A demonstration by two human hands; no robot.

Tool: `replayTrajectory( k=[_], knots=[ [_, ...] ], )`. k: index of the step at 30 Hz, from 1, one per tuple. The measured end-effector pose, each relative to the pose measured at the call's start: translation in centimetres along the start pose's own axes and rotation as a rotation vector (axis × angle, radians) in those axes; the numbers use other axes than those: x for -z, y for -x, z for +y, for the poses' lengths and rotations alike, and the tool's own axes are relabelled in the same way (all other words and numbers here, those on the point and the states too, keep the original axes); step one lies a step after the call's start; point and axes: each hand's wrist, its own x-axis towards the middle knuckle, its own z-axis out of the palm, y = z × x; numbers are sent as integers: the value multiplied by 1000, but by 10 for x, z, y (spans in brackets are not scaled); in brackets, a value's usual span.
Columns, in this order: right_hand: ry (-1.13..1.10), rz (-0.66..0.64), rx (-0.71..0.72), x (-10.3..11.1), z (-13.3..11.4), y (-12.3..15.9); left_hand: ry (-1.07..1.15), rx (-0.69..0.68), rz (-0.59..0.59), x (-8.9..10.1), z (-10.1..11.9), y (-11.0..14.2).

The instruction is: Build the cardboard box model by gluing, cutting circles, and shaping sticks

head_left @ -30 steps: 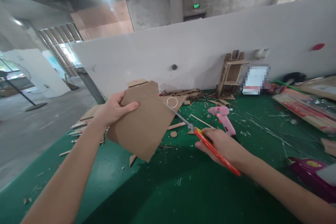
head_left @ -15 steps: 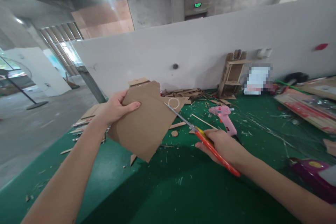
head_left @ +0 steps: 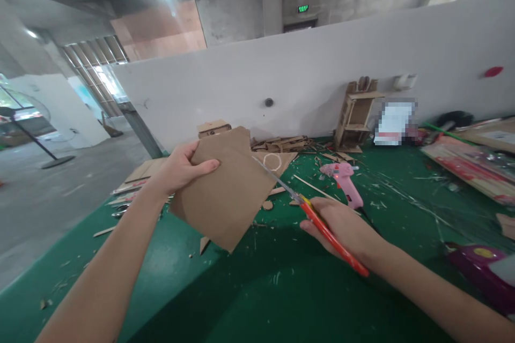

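My left hand (head_left: 185, 167) grips a brown sheet of cardboard (head_left: 229, 193) by its upper left edge, thumb on the near face. A white circle (head_left: 272, 162) is marked on a flap at the sheet's right side. Scissors (head_left: 322, 225) with orange and yellow handles are in my right hand (head_left: 341, 222), which is closed around them. Their blades lie at the cardboard's right edge, between the main sheet and the flap, and look nearly closed. My left fingers behind the sheet are hidden.
Right of the scissors a pink glue gun (head_left: 345, 182) rests on the green table (head_left: 257, 300). A small cardboard shelf (head_left: 356, 118) stands against the white partition (head_left: 314, 80). Cardboard scraps (head_left: 285, 143) lie at the back. A purple object (head_left: 480, 268) sits at the right.
The cardboard has shifted slightly right in my left hand, its flap with the circle also farther right. My right hand and the scissors have hardly moved.
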Motion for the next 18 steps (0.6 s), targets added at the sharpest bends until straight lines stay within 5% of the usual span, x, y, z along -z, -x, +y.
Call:
replayTrajectory(
  k=[18],
  knots=[
    [21,-17,49,1,5,2,92,29,-5,-7,-10,-2]
  ],
)
